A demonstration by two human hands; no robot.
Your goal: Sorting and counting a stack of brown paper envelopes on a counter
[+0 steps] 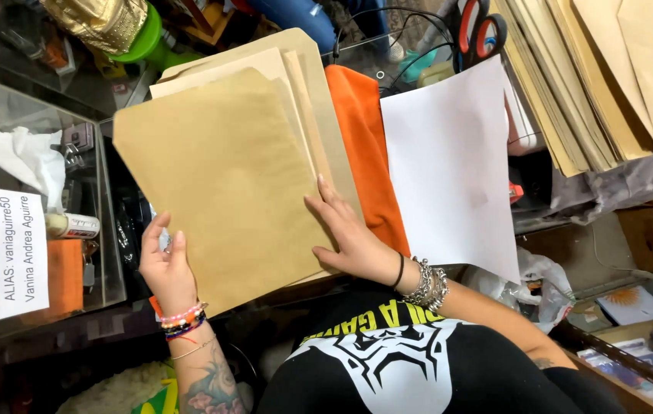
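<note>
A small stack of brown paper envelopes (227,169) lies tilted in front of me, the top one covering most of the others. My left hand (164,264) grips the top envelope's lower left edge, thumb over the paper. My right hand (346,230) rests flat with spread fingers on the stack's right side. An orange cloth (365,146) lies under the stack's right edge. Beside it lies a white paper sheet (449,161).
A large pile of brown envelopes (610,69) sits at the top right. Red-handled scissors (480,31) lie at the top. A clear box (35,215) at the left holds tissue, a glue stick and a white label card. Clutter fills the lower right.
</note>
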